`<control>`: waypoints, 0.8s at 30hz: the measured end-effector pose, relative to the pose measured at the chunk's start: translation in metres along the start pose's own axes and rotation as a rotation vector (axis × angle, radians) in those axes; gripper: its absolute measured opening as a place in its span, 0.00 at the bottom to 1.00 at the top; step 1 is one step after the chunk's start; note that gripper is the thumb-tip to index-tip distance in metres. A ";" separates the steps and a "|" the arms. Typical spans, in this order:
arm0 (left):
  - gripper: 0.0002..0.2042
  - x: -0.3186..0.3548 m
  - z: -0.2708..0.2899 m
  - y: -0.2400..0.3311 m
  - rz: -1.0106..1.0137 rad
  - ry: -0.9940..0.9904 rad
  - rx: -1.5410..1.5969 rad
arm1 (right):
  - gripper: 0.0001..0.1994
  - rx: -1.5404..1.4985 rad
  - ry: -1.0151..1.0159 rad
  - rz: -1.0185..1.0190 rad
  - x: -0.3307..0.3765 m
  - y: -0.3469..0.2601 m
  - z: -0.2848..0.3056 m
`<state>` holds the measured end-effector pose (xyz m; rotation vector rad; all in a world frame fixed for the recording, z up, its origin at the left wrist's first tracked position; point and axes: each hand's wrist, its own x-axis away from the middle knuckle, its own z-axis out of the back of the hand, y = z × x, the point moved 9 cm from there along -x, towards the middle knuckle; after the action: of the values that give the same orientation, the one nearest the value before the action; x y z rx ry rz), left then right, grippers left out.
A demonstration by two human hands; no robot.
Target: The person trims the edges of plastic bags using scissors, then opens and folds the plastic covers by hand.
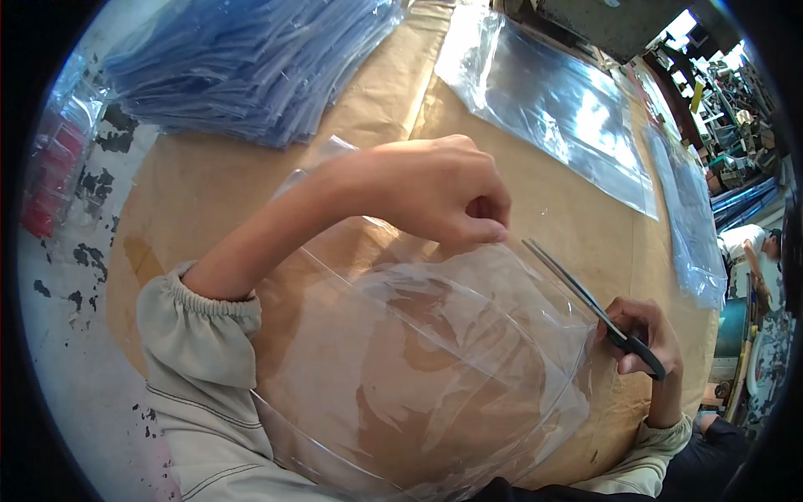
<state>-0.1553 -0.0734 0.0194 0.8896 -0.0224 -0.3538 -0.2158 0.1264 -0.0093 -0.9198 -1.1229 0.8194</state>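
Observation:
A large clear plastic sheet [468, 343], possibly a bag, lies loosely creased in front of me and reaches the lower edge of the view. My left hand [443, 188] is closed above its far edge, thumb and fingers pinching the plastic and lifting it a little. On the right, my right hand [644, 330] grips a pair of scissors [573, 284] by the black handles. The blades point up and left, beside the sheet's right edge, and look nearly closed. Fingers of the right hand also touch the sheet's edge.
Brown paper [381, 96] covers the table. A thick stack of clear bluish plastic [251, 71] lies at the far left. Flat clear plastic [544, 100] lies at the far right, with more folded plastic [690, 226] beside it. Red packaged items [54, 176] sit leftmost. Another person [753, 247] is at far right.

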 end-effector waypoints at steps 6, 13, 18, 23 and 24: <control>0.08 0.009 -0.009 -0.009 0.130 -0.186 -0.166 | 0.23 0.146 -0.051 -0.053 0.008 0.007 -0.004; 0.08 0.018 -0.025 -0.001 0.120 0.004 0.081 | 0.20 0.096 -0.078 -0.150 0.018 0.004 -0.027; 0.08 0.022 -0.025 0.002 0.117 0.053 0.111 | 0.22 0.127 -0.023 -0.101 0.018 0.005 -0.027; 0.07 0.021 -0.023 -0.001 0.123 0.059 0.173 | 0.21 0.176 -0.007 -0.149 0.018 0.012 -0.021; 0.07 0.021 -0.023 -0.001 0.152 0.048 0.170 | 0.21 0.229 -0.006 -0.123 0.016 0.012 -0.020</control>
<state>-0.1316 -0.0633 0.0013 1.0574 -0.0762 -0.1902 -0.1940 0.1420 -0.0170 -0.6523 -1.0553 0.8297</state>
